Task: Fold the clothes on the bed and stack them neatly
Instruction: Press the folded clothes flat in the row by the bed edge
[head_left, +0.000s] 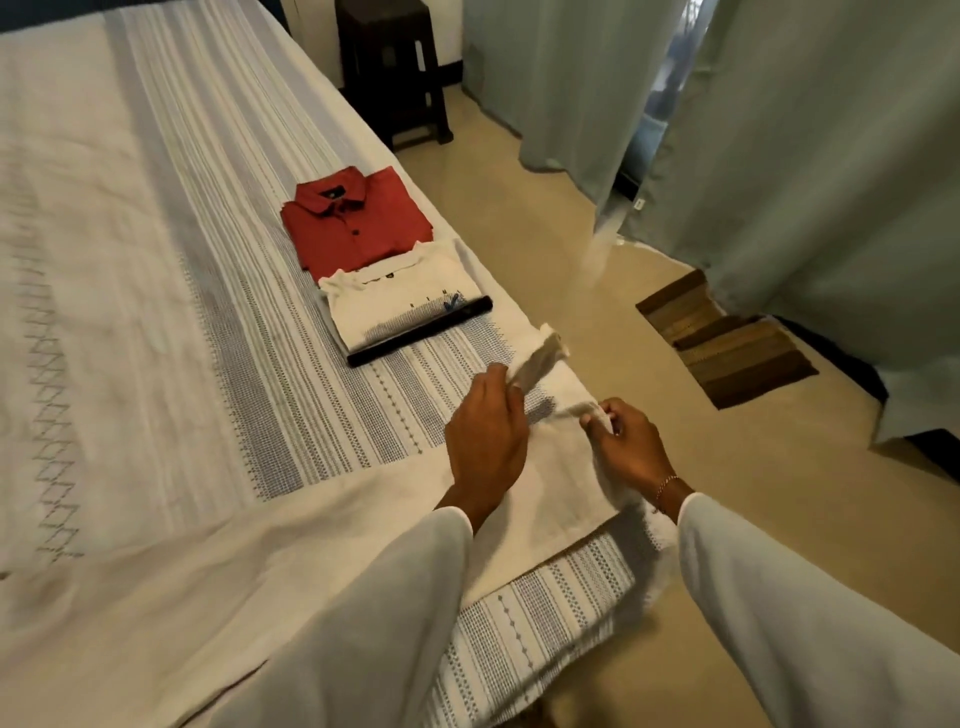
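Left hand (485, 434) at frame centre, fingers curled around a lifted edge of the white garment (550, 467), right hand (626, 441) beside it pinching another fold, garment spread beneath both hands at the bed (156, 312) edge

Motion blurs the cream garment (540, 364) at the left fingers (498, 379); beyond them, the white shirt's (400, 306) print is unreadable

Left hand (485, 441): back up, fingers curled forward, pinching a fold of white cloth at the fingertips. Left forearm: white sleeve, reaching in from below. Right hand (626, 447): fingers bent, pinching white cloth at the thumb side; thin bracelet at wrist. Right forearm: white sleeve, angled in from lower right
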